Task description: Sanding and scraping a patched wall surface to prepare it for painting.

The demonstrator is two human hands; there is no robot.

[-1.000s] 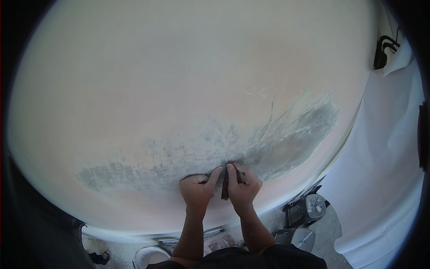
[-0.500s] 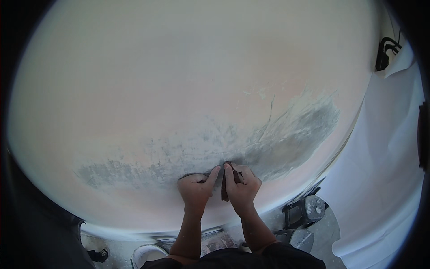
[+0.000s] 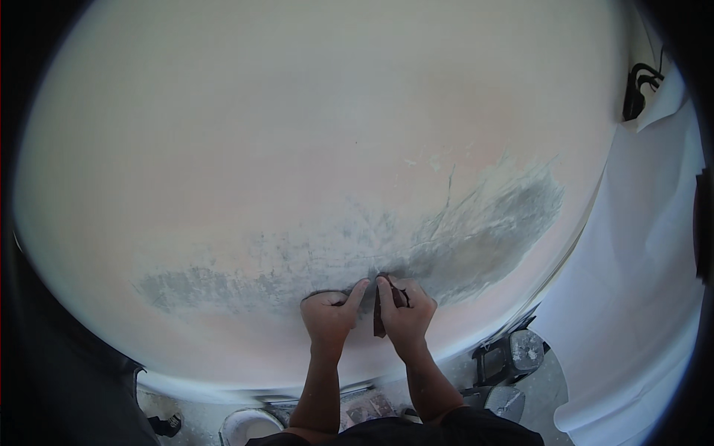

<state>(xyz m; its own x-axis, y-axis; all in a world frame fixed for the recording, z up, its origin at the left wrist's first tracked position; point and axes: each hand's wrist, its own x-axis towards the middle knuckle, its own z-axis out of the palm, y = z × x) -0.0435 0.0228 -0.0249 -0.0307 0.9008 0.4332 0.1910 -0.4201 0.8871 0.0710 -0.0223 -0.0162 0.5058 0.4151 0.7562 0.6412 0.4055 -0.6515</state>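
Note:
A big curved panel (image 3: 223, 178) in cream and pale pink fills most of the view, with a rough grey patch (image 3: 506, 223) across its lower part. My right hand (image 3: 407, 312) pinches a folded brown sheet that looks like sandpaper (image 3: 379, 320), its thumb on top and the sheet's end hanging below. The sheet rests against the lower edge of the grey area. Just left of it, my left hand (image 3: 326, 318) is closed on the panel, thumb pointing toward the right thumb. Its curled fingers hide whatever lies under them.
Below the panel's near edge stand a white bucket (image 3: 249, 425) and dusty dark step stools (image 3: 513, 353) on the floor. White sheeting (image 3: 617, 282) drapes down the right side, with a black cable-like object (image 3: 638, 93) above it. Dark material (image 3: 82, 364) hangs at the lower left.
The whole view has shifted slightly, so panel and hands appear a little lower and farther right. Both hands keep nearly the same grip and place on the panel.

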